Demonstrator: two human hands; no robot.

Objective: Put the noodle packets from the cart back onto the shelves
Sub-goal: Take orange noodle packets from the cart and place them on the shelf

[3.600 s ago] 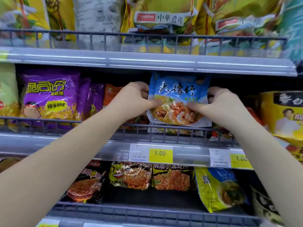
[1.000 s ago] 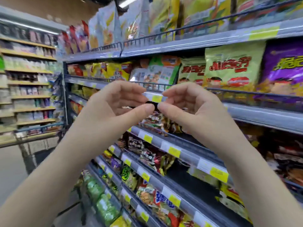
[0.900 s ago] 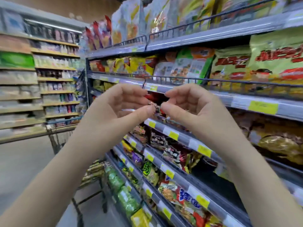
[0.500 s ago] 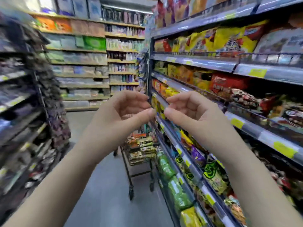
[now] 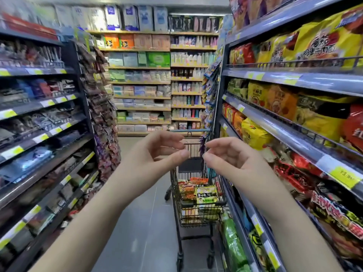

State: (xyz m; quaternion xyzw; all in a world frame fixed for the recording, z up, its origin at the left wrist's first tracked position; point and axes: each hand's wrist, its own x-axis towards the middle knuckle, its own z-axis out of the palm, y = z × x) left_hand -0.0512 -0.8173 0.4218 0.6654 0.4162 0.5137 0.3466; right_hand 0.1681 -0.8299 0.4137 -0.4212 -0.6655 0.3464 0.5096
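The person's left hand (image 5: 157, 156) and right hand (image 5: 229, 160) float empty, each grip released. Colourful plastic noodle packets (image 5: 198, 191) lie in the black wire shopping cart (image 5: 204, 203) ahead, beside the grey metal shelves (image 5: 314, 80). They're between packets, I'd say. The next move is reaching in for one.

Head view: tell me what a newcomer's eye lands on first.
Two bare hands fill mid-frame: the left hand and right hand are raised side by side, fingers loosely curled, holding nothing. Just beyond them the cart stands in the aisle beside the shelves on the right, with colourful noodle packets piled in its basket. Bright yellow and red bags crowd those shelves.
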